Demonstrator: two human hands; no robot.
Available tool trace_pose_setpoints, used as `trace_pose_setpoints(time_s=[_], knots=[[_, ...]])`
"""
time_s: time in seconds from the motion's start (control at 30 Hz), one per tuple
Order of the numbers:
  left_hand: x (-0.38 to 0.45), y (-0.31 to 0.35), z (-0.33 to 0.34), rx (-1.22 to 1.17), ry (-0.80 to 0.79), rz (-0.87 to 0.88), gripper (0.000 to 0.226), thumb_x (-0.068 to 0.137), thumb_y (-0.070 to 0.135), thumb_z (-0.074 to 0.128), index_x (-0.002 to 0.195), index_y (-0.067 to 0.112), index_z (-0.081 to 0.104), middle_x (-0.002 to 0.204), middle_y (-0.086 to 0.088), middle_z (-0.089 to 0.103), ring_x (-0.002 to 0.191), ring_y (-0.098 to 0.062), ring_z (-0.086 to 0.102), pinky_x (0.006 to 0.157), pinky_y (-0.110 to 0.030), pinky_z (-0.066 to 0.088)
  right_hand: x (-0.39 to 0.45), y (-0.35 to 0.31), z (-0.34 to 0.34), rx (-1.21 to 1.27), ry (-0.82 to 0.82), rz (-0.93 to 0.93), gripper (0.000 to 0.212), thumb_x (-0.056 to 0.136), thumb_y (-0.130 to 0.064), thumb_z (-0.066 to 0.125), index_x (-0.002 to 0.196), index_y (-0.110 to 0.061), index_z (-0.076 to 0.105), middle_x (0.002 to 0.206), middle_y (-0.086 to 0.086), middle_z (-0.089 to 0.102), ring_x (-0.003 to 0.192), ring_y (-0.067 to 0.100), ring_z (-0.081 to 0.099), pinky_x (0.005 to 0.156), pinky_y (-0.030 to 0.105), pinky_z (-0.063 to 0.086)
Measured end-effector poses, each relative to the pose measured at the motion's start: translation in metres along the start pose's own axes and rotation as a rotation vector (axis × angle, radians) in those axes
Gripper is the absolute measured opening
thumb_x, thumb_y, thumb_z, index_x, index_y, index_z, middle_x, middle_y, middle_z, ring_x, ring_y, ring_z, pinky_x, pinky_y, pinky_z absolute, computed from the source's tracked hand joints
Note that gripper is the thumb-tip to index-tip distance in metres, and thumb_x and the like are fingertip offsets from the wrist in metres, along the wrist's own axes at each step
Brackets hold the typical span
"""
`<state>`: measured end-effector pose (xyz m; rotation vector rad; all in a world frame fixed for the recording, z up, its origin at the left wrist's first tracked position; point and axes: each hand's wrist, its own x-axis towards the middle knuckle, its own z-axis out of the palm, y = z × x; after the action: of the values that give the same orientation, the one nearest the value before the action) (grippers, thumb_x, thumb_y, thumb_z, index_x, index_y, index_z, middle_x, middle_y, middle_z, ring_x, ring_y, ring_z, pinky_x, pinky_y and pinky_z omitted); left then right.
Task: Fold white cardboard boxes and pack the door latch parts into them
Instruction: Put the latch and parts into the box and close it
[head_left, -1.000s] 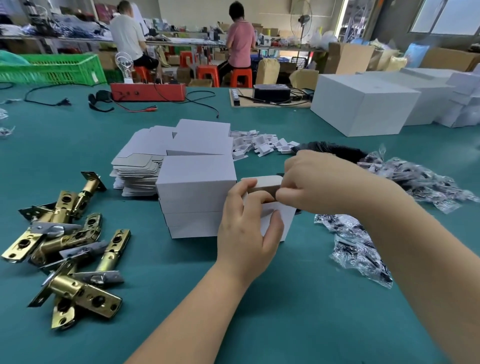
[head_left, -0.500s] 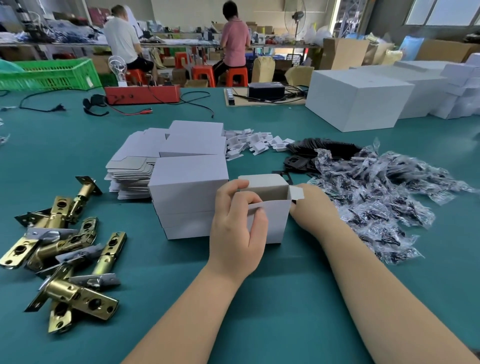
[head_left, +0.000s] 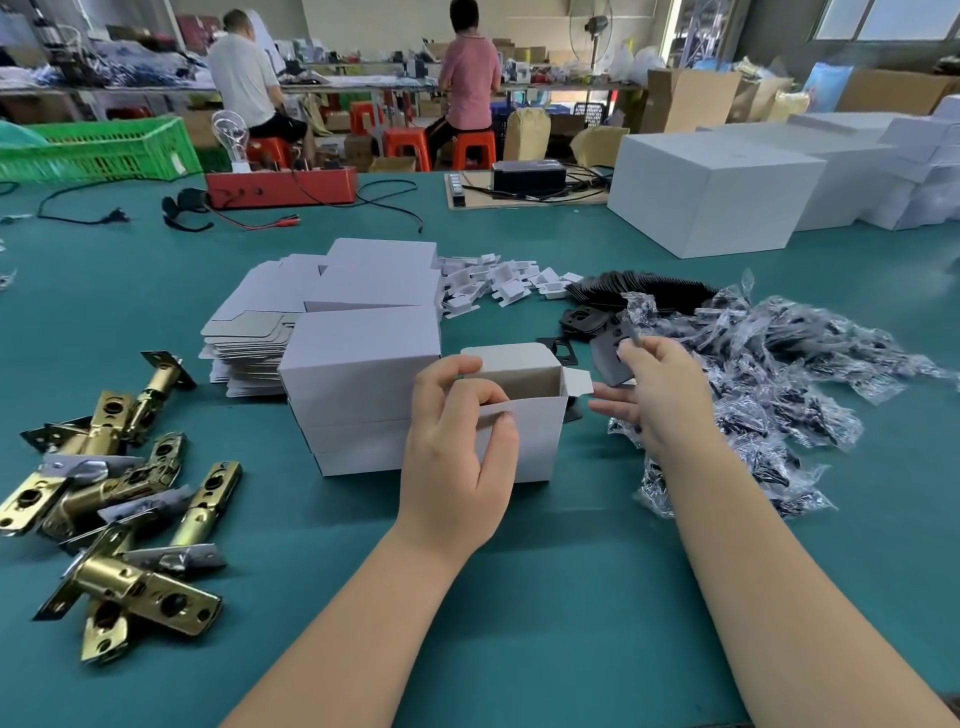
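Observation:
A small white cardboard box (head_left: 535, 441) stands upright on the green table, its top open and its flaps up. My left hand (head_left: 457, 447) grips its near left wall, fingers curled over the rim. My right hand (head_left: 654, 395) is just right of the box and pinches a flat black plate (head_left: 610, 358) between thumb and fingers. Several brass door latches (head_left: 119, 499) lie in a heap at the left. Clear bags of small black parts (head_left: 769, 395) are piled at the right.
Closed white boxes (head_left: 358, 374) are stacked against the open box's left side, with flat box blanks (head_left: 249, 338) behind them. Small white inserts (head_left: 498, 280) and black plates (head_left: 639, 291) lie further back. Big white cartons (head_left: 711, 197) stand at the far right. Two people sit at a far bench.
My right hand has left the box's right side, moved up and right, and picked up a black plate. The left hand keeps its grip on the box.

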<state>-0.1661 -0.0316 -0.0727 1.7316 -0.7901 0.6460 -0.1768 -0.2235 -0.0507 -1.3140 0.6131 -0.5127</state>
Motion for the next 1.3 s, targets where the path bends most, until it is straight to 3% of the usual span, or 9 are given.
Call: trace_pose_setpoints(time_s=[0.33,0.4,0.53,0.63,0.8,0.93,1.17,1.23,1.3], knots=[[0.001,-0.002,-0.001,0.017,-0.003,-0.012,0.023,0.087,0.020,0.047,0.087,0.001,0.060,0.112,-0.011,0.048,0.118,0.016,0.034,0.094,-0.003,0.029,-0.007,0.000,0.006,0.191,-0.155,0.084,0.010,0.091,-0.005,0.060,0.087,-0.012,0.065,0.064,-0.004,0.067,0.047,0.001,0.053,0.044,0.014,0.045],[0.002,-0.002,-0.001,0.018,-0.001,-0.010,0.022,0.086,0.019,0.047,0.087,0.001,0.060,0.113,-0.010,0.047,0.118,0.017,0.033,0.094,-0.003,0.028,-0.009,0.002,0.009,-0.052,-0.147,0.007,0.012,0.092,-0.007,0.058,0.085,-0.015,0.063,0.068,-0.004,0.064,0.045,-0.001,0.053,0.043,0.015,0.044],[0.001,-0.003,-0.002,0.014,0.005,-0.004,0.021,0.086,0.017,0.048,0.087,0.000,0.060,0.113,-0.008,0.045,0.117,0.015,0.035,0.096,-0.005,0.029,-0.013,0.006,0.010,-1.065,-0.225,-0.377,0.019,0.091,-0.028,0.056,0.073,-0.026,0.053,0.065,-0.015,0.051,0.058,0.003,0.046,0.049,0.022,0.029],[0.001,-0.004,-0.001,0.021,0.005,-0.006,0.021,0.087,0.018,0.049,0.088,0.001,0.060,0.114,-0.007,0.045,0.116,0.011,0.037,0.097,-0.007,0.030,-0.016,0.005,0.009,-1.202,-0.313,-0.336,0.042,0.090,-0.044,0.053,0.053,-0.023,0.052,0.047,-0.008,0.044,0.047,0.007,0.038,0.046,0.028,0.025],[0.002,-0.003,-0.002,0.031,0.002,-0.004,0.021,0.087,0.018,0.048,0.087,0.000,0.060,0.113,-0.012,0.047,0.117,0.018,0.033,0.095,-0.004,0.028,-0.020,0.000,0.009,-1.436,-0.486,-0.279,0.036,0.089,-0.044,0.056,0.098,-0.011,0.069,0.093,0.012,0.061,0.082,0.027,0.057,0.073,0.037,0.051],[0.002,-0.003,-0.001,0.038,0.003,0.000,0.021,0.087,0.018,0.048,0.087,0.000,0.060,0.114,-0.010,0.046,0.117,0.018,0.033,0.095,-0.002,0.027,-0.024,-0.002,0.005,-1.604,-0.359,-0.247,0.055,0.084,-0.056,0.058,0.058,-0.009,0.047,0.061,0.006,0.046,0.054,0.020,0.042,0.045,0.027,0.031],[0.002,-0.003,-0.001,0.039,-0.003,-0.020,0.022,0.087,0.018,0.047,0.087,0.000,0.060,0.112,-0.014,0.048,0.116,0.015,0.034,0.095,-0.004,0.028,-0.027,-0.007,0.004,-1.499,-0.444,-0.260,0.036,0.082,-0.044,0.068,0.080,-0.009,0.064,0.078,0.008,0.061,0.070,0.023,0.056,0.056,0.031,0.040],[0.002,-0.002,-0.001,0.038,-0.002,-0.018,0.021,0.087,0.018,0.047,0.087,0.000,0.060,0.112,-0.012,0.047,0.117,0.017,0.033,0.095,-0.004,0.028,-0.026,-0.008,0.002,-1.344,-0.448,-0.251,0.026,0.085,-0.036,0.068,0.088,-0.010,0.064,0.086,0.009,0.066,0.077,0.025,0.060,0.064,0.034,0.048],[0.002,-0.001,-0.001,0.038,-0.001,-0.014,0.021,0.086,0.017,0.048,0.087,0.000,0.060,0.112,-0.012,0.047,0.117,0.018,0.033,0.095,-0.004,0.027,-0.026,-0.011,0.002,-1.080,-0.400,-0.229,0.013,0.093,-0.025,0.057,0.088,-0.014,0.060,0.089,0.008,0.065,0.074,0.026,0.064,0.058,0.037,0.056]])
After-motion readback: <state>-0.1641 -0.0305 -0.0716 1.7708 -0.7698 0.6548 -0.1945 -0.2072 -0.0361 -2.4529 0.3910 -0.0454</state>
